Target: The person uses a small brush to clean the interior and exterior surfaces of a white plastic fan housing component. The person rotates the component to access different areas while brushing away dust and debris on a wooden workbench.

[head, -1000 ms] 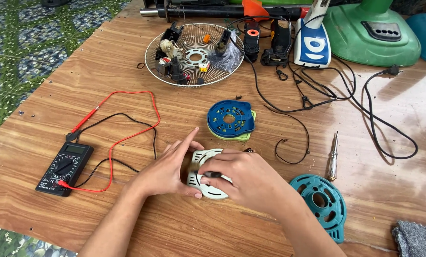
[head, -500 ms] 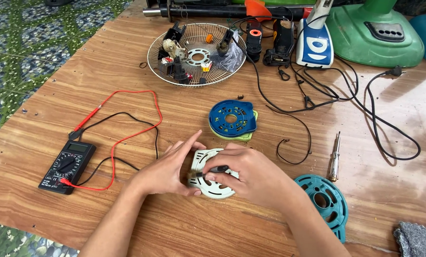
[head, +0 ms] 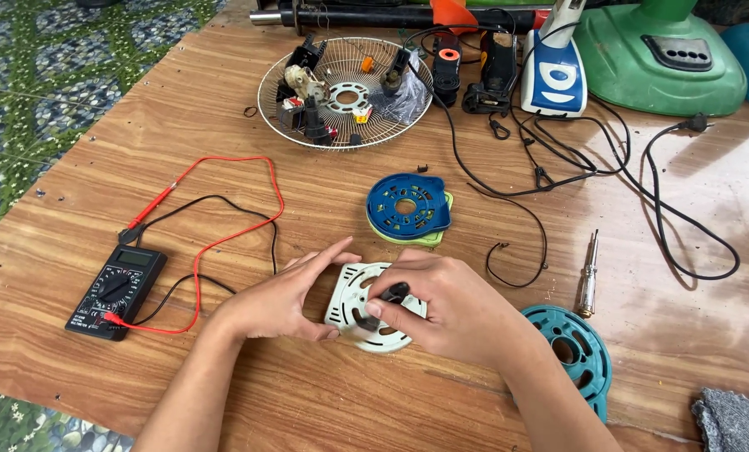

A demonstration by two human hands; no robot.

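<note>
A pale round slotted plastic cover (head: 351, 295) lies on the wooden table (head: 324, 209) in front of me. My left hand (head: 284, 295) rests against its left edge, fingers stretched out and steadying it. My right hand (head: 450, 305) sits over the cover's right half and pinches a small black part (head: 391, 294) at its middle. What lies under my right palm is hidden.
A black multimeter (head: 116, 290) with red and black leads lies at the left. A blue cover on a green one (head: 408, 208) sits beyond my hands. A teal cover (head: 577, 351), a screwdriver (head: 589, 274), a wire fan guard holding parts (head: 346, 81), black cables and a grey cloth (head: 736, 418) surround them.
My hands have stayed on the pale cover. My right fingers have shifted slightly, and the black part shows more clearly between them.
</note>
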